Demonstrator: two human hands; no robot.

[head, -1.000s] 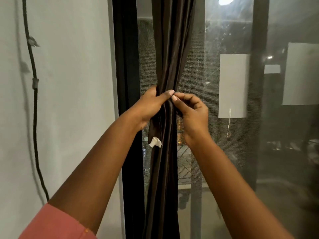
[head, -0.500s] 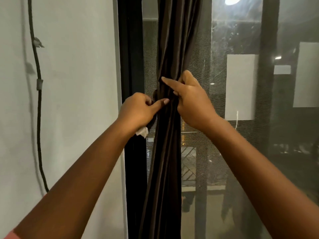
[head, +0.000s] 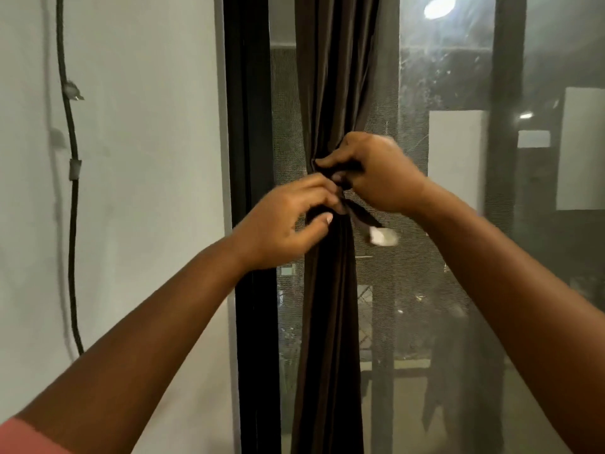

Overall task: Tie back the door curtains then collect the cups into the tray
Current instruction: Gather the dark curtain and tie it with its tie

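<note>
The dark brown fabric door curtain (head: pixel 330 306) hangs as one gathered bundle in front of the glass door, pulled narrow at mid-height where both hands work on it. There is one curtain in view, and one dark brown fabric tie-back strap (head: pixel 361 215) wrapped across it at the pinched waist; the strap's loose end sticks out to the right and downward, ending in a small white tag (head: pixel 381 237) that is blurred. No cups or tray show here.

Behind the curtain stands the black metal door frame (head: pixel 248 191), with a grey mesh screen and scratched glass (head: pixel 458 77) to its right. A round ceiling light (head: pixel 439 7) and pale rectangles are reflected in the glass. To the left is a plain white painted wall (head: pixel 147 158), down which runs one black cable (head: pixel 72 208) held by small clips.

The left hand (head: pixel 288 224) is at the curtain's left edge, its fingers curled in towards the strap at the waist and its thumb stretched across the front folds; the fingertips are hidden by the cloth, so the exact grip is unclear. The right hand (head: pixel 376 175) sits just above and to the right, touching the left, its fingers bent and pinching the strap against the curtain. A salmon-pink sleeve (head: pixel 26 437) shows at the left arm.
</note>
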